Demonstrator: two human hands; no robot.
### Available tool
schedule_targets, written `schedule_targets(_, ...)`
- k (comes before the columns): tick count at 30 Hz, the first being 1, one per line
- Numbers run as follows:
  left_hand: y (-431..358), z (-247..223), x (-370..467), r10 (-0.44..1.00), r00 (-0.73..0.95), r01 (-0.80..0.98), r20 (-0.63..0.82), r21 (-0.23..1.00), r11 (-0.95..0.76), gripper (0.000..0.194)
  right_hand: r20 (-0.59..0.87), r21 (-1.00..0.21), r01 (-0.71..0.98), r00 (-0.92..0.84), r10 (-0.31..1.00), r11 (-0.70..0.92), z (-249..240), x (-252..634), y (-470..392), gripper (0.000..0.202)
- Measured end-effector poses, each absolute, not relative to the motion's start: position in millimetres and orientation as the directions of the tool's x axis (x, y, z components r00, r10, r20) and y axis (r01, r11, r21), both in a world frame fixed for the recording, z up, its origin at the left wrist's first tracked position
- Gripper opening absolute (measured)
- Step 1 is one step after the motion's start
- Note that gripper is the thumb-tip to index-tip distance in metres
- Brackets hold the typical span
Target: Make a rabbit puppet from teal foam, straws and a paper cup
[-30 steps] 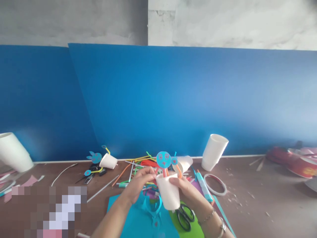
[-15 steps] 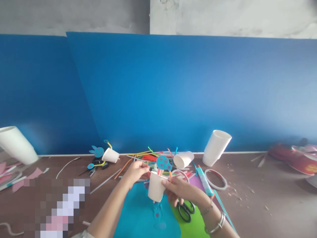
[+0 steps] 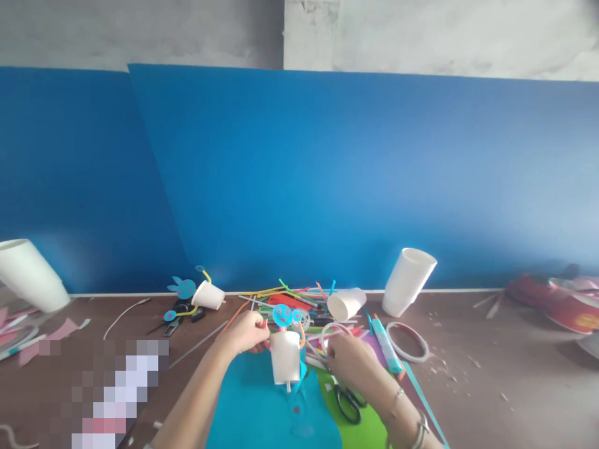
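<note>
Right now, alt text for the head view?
The left hand pinches a red straw on a white cup topped by a blue paper face. The right hand is near black scissors, colourful straws scattered behind, a blue sheet below.

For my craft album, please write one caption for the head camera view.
Left hand beside a blue-faced white cup, right hand near black-handled scissors.

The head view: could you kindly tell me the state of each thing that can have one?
Left hand: closed on a red straw
Right hand: over the straw pile, fingertips hidden
Face-topped cup: upright
Loose cup: on its side
Rabbit cup: tipped over
Right cup stack: mouth up
Scissors: lying down, blades largely hidden, open or shut unclear
Rightmost tape ring: lying flat
</note>
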State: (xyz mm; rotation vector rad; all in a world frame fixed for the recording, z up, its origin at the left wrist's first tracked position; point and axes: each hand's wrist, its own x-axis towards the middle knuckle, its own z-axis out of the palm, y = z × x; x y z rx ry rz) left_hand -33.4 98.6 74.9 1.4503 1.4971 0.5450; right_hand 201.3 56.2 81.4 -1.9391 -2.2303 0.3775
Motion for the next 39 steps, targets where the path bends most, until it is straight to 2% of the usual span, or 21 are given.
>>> schedule_targets(4,99.5,75.2,-29.8,0.96,0.135,0.57,-0.244,0.812,0.126,0.021,-0.005,-0.276,0.959,-0.068,0.998,0.064,72.4,210.9,71.6,0.017)
schedule_targets(7,101.6,73.9,-28.3,0.985,0.083,0.592,-0.152,0.803,0.074,0.018,-0.035,-0.287,0.955,-0.082,0.996,0.069,66.4,208.6,73.5,0.01)
schedule_targets(12,95.9,81.5,-12.7,0.988,-0.014,0.603,0.154,0.789,-0.114,0.038,0.04,-0.324,0.942,-0.076,0.996,0.085,75.0,204.0,73.1,0.015)
schedule_targets(14,87.0,87.0,1.1,0.963,0.057,0.588,0.262,0.771,-0.244,0.038,0.111,-0.479,0.869,-0.079,0.991,0.123,82.3,201.9,71.8,0.019)
schedule_targets(17,70.0,92.2,22.3,0.856,0.291,0.523,0.427,0.678,-0.516,0.04,0.192,-0.802,0.563,-0.076,0.978,0.201,89.6,195.9,67.6,0.022)
schedule_targets(20,57.3,90.2,35.7,0.805,0.369,0.494,0.465,0.636,-0.593,0.046,0.232,-0.918,0.307,-0.101,0.967,0.252,90.7,189.7,63.3,0.023)
schedule_targets(23,53.2,84.3,40.4,0.776,0.337,0.53,0.533,0.574,-0.624,0.047,0.268,-0.919,0.254,-0.153,0.951,0.3,89.4,187.5,61.1,0.028)
schedule_targets(27,53.3,81.2,41.7,0.745,0.31,0.566,0.591,0.515,-0.644,0.045,0.298,-0.867,0.369,-0.153,0.942,0.334,89.1,188.2,59.9,0.031)
schedule_targets(34,53.5,83.4,43.3,0.725,0.251,0.573,0.642,0.504,-0.646,0.038,0.283,-0.848,0.411,-0.181,0.942,0.334,94.9,186.6,56.5,0.025)
schedule_targets(39,54.9,78.0,43.0,0.706,0.218,0.566,0.674,0.502,-0.654,0.036,0.298,-0.859,0.378,-0.18,0.937,0.346,93.4,186.5,56.9,0.022)
